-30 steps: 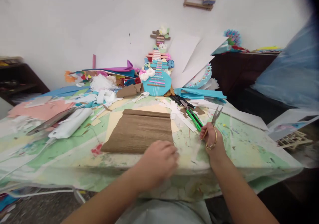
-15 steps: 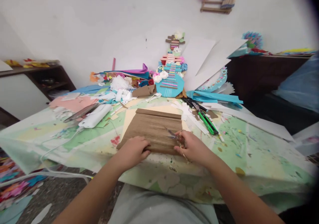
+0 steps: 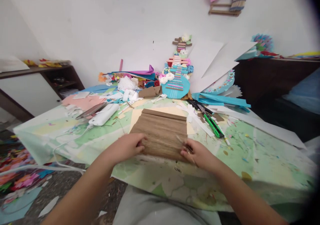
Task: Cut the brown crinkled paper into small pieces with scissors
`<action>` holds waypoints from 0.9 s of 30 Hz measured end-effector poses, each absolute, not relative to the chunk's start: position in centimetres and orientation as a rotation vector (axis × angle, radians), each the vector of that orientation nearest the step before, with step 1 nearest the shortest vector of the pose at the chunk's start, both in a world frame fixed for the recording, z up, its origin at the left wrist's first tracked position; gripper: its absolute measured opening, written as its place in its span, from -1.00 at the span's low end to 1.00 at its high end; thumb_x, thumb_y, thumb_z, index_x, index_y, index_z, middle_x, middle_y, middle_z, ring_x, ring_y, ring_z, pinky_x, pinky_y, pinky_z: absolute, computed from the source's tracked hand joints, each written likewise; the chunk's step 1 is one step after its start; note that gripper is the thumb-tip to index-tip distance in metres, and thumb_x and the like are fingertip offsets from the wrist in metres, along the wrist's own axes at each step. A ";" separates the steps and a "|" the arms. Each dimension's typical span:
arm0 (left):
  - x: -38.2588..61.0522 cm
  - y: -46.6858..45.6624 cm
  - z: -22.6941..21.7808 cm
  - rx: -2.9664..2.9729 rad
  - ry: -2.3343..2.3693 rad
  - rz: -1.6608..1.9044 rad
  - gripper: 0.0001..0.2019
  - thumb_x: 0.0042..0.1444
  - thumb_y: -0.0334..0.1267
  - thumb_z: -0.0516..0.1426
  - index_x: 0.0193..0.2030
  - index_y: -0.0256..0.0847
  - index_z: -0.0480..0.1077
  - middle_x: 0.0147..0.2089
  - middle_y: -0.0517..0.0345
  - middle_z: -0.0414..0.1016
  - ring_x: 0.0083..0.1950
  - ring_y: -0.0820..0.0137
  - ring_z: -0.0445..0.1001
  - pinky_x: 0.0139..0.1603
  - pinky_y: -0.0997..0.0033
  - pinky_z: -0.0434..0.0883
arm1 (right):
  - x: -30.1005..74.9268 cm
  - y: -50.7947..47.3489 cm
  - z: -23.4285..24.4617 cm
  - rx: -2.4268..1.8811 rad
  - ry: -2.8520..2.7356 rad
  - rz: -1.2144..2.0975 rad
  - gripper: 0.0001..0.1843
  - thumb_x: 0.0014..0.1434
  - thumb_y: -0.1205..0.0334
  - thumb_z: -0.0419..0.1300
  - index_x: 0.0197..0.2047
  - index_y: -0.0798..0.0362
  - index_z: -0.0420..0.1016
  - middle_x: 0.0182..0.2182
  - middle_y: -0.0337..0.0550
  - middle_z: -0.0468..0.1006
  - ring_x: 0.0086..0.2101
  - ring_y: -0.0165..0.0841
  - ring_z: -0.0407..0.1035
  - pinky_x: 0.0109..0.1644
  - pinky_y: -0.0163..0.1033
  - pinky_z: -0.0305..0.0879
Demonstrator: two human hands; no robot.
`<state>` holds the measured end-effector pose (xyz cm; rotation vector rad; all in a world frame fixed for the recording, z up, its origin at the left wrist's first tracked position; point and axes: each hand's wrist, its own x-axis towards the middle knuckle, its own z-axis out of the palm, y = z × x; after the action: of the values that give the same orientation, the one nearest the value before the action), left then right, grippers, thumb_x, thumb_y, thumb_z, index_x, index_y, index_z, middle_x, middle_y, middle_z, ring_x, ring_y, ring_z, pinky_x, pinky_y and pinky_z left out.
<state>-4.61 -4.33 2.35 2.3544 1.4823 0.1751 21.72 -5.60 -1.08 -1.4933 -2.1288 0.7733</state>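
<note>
A folded sheet of brown crepe paper (image 3: 163, 131) lies on a pale yellow sheet (image 3: 133, 116) near the table's front edge. My left hand (image 3: 130, 145) is at its left side, thumb and curled fingers closed on the paper's edge. At the right edge of the paper, my right hand (image 3: 197, 153) is closed around a small pair of scissors (image 3: 187, 147). Their blades point up and left over the brown paper. Most of the handle is hidden by the fingers, and the blades are blurred.
A green box cutter (image 3: 212, 125) lies to the right beside white paper strips. A blue paper guitar (image 3: 176, 88) leans against the wall. Left of the paper are a white power strip (image 3: 104, 115) with a cable and a heap of paper scraps (image 3: 126, 84).
The view has shifted slightly left. My left hand has moved outward to the paper's left edge, and its fingers have closed there. The scissors sit lower and nearer the paper's right edge.
</note>
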 end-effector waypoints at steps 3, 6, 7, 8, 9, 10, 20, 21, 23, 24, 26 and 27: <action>-4.7 -3.2 2.5 2.387 1.555 0.296 -0.76 0.01 -0.27 -0.11 -0.25 -0.16 0.32 -0.30 0.14 0.40 -0.28 0.38 0.33 -0.28 0.45 0.21 | 22.2 -4.5 -0.8 -1.435 -1.926 0.936 -0.90 -0.03 0.20 0.05 -0.46 0.04 0.21 -0.54 -0.31 0.27 -0.50 -0.44 0.17 -0.44 -0.34 0.10; -4.6 -2.3 2.6 2.416 1.554 0.361 -0.77 0.02 -0.26 -0.14 -0.34 -0.18 0.32 -0.29 0.12 0.39 -0.25 0.37 0.32 -0.25 0.43 0.22 | 22.5 -4.0 -0.3 -1.387 -1.926 1.007 -0.76 -0.08 0.12 0.12 -0.34 0.05 0.25 -0.41 -0.25 0.34 -0.41 -0.41 0.23 -0.34 -0.30 0.16; -4.5 -2.2 2.7 2.420 1.543 0.344 -0.77 0.03 -0.25 -0.14 -0.36 -0.19 0.31 -0.31 0.12 0.38 -0.27 0.37 0.32 -0.27 0.42 0.22 | 22.5 -3.8 -0.2 -1.410 -1.950 0.960 -0.70 -0.12 0.10 0.16 -0.31 0.05 0.26 -0.36 -0.22 0.35 -0.37 -0.38 0.24 -0.31 -0.29 0.16; -4.4 -2.0 2.7 2.422 1.532 0.313 -0.77 0.03 -0.25 -0.15 -0.38 -0.19 0.30 -0.33 0.13 0.38 -0.29 0.37 0.32 -0.30 0.42 0.22 | 22.4 -3.7 -0.2 -1.448 -1.962 0.869 -0.65 -0.15 0.09 0.18 -0.28 0.06 0.27 -0.33 -0.18 0.35 -0.33 -0.35 0.25 -0.28 -0.26 0.16; -4.3 -1.9 2.8 2.424 1.524 0.276 -0.77 0.04 -0.25 -0.15 -0.39 -0.18 0.29 -0.36 0.14 0.38 -0.32 0.37 0.32 -0.33 0.42 0.22 | 22.4 -3.5 -0.2 -1.488 -1.952 0.750 -0.62 -0.16 0.08 0.19 -0.26 0.06 0.27 -0.31 -0.15 0.34 -0.29 -0.31 0.24 -0.25 -0.24 0.16; -4.2 -1.8 2.8 2.426 1.518 0.242 -0.77 0.05 -0.24 -0.16 -0.39 -0.18 0.28 -0.38 0.15 0.38 -0.34 0.38 0.32 -0.36 0.43 0.22 | 22.3 -3.3 -0.1 -1.516 -1.926 0.636 -0.59 -0.16 0.08 0.18 -0.23 0.07 0.26 -0.29 -0.13 0.34 -0.26 -0.29 0.23 -0.22 -0.22 0.14; -2.4 2.9 1.0 2.678 1.180 0.314 -0.80 0.06 -0.30 -0.08 -0.33 -0.15 0.36 -0.31 0.19 0.44 -0.25 0.42 0.35 -0.22 0.47 0.24 | 20.3 -1.1 0.0 -1.689 -2.224 0.674 -0.85 -0.09 0.19 0.09 -0.44 0.03 0.18 -0.53 -0.28 0.31 -0.51 -0.43 0.19 -0.48 -0.35 0.05; -2.4 3.3 0.6 2.680 1.196 0.315 -0.80 0.06 -0.29 -0.07 -0.34 -0.15 0.37 -0.32 0.19 0.44 -0.25 0.42 0.35 -0.22 0.46 0.24 | 20.2 -0.9 -0.2 -1.697 -2.262 0.662 -0.86 -0.09 0.20 0.08 -0.46 0.03 0.16 -0.55 -0.29 0.30 -0.52 -0.44 0.18 -0.49 -0.36 0.04; -2.8 3.5 -0.3 2.671 1.234 0.323 -0.80 0.05 -0.28 -0.07 -0.34 -0.17 0.37 -0.33 0.15 0.43 -0.25 0.39 0.35 -0.22 0.43 0.25 | 20.0 -0.4 -0.5 -1.696 -2.308 0.649 -0.87 -0.08 0.21 0.07 -0.47 0.03 0.15 -0.55 -0.30 0.30 -0.52 -0.45 0.18 -0.51 -0.37 0.01; -3.3 3.3 -0.7 2.663 1.280 0.348 -0.80 0.05 -0.26 -0.06 -0.32 -0.18 0.37 -0.32 0.13 0.42 -0.24 0.37 0.34 -0.21 0.41 0.25 | 19.9 -0.1 -0.6 -1.695 -2.318 0.645 -0.87 -0.08 0.21 0.06 -0.47 0.02 0.15 -0.55 -0.30 0.30 -0.52 -0.45 0.18 -0.51 -0.38 0.01; -4.7 2.6 -1.7 2.633 1.460 0.439 -0.80 0.02 -0.23 -0.03 -0.26 -0.19 0.35 -0.27 0.09 0.40 -0.20 0.33 0.33 -0.18 0.36 0.25 | 19.9 0.6 -0.7 -1.699 -2.327 0.628 -0.88 -0.09 0.22 0.07 -0.46 0.02 0.16 -0.54 -0.28 0.30 -0.51 -0.45 0.18 -0.50 -0.38 -0.01; -5.5 2.0 -2.1 2.601 1.599 0.491 -0.78 0.01 -0.22 -0.01 -0.23 -0.20 0.35 -0.25 0.07 0.39 -0.18 0.30 0.32 -0.16 0.33 0.24 | 19.9 1.0 -0.8 -1.698 -2.339 0.609 -0.88 -0.09 0.23 0.07 -0.45 0.02 0.16 -0.53 -0.28 0.31 -0.50 -0.44 0.18 -0.50 -0.37 -0.01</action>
<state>-5.55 2.05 -2.14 2.6010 1.5987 0.4910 19.91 0.96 -0.78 -1.6982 -2.3388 0.6091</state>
